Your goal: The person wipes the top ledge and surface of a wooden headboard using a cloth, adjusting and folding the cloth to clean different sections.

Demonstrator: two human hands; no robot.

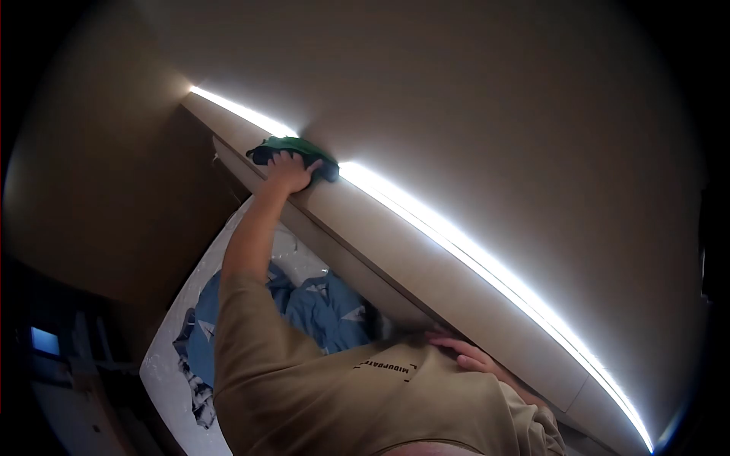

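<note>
My left hand (289,172) is stretched up and forward, its fingers bent over a bunched dark green cloth (323,161). The cloth lies against the pale headboard-like ledge (380,216) and covers part of the bright light strip (456,243). My right hand (465,353) is low, close to my chest and beside the ledge's lower edge. Its fingers are stretched out, and I see nothing in them. Part of the right forearm is hidden by my shirt.
Below the ledge is a bed with a white, shiny cover (171,365). Rumpled blue patterned bedding (315,308) lies on it, partly behind my left arm. A plain wall (494,99) rises above the light strip. Dark furniture stands at lower left near a small lit screen-like patch (45,340).
</note>
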